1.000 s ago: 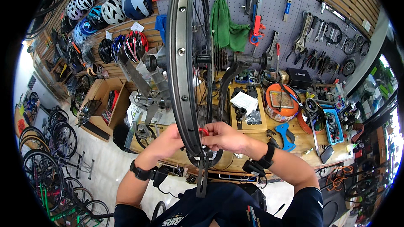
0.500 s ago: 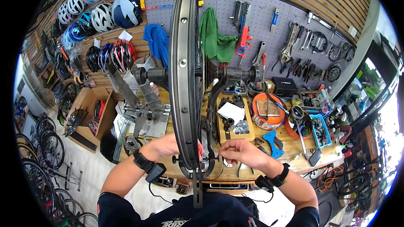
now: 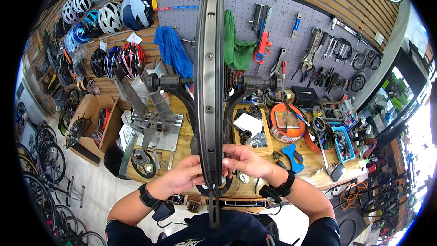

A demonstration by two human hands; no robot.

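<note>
A bicycle wheel (image 3: 208, 82) stands upright in a dark metal truing stand (image 3: 189, 102), its bare rim edge-on to me. Spoke nipples or holes dot the rim's channel. At the lower left side of the rim is my left hand (image 3: 182, 175), fingers curled in against it, the fingertips partly hidden behind the rim. Close to the rim's right side, my right hand (image 3: 248, 161) has thumb and fingers pinched together; what lies between them is too small to make out. Behind the rim a dark cassette (image 3: 231, 79) shows on the right of the hub.
On the wooden bench (image 3: 314, 180) are a blue tool (image 3: 292, 158), an orange round tin (image 3: 287, 120), a cardboard tray (image 3: 264, 143) and a blue basket (image 3: 346, 143). Left stands a metal fixture (image 3: 159, 127); a carton (image 3: 93, 130) is beyond it. Tools hang on a pegboard (image 3: 282, 23).
My right hand has moved left, from beside the stand to the rim. My left hand is slightly lower. The rim has turned, its holes shifted, and its upper part appears further right.
</note>
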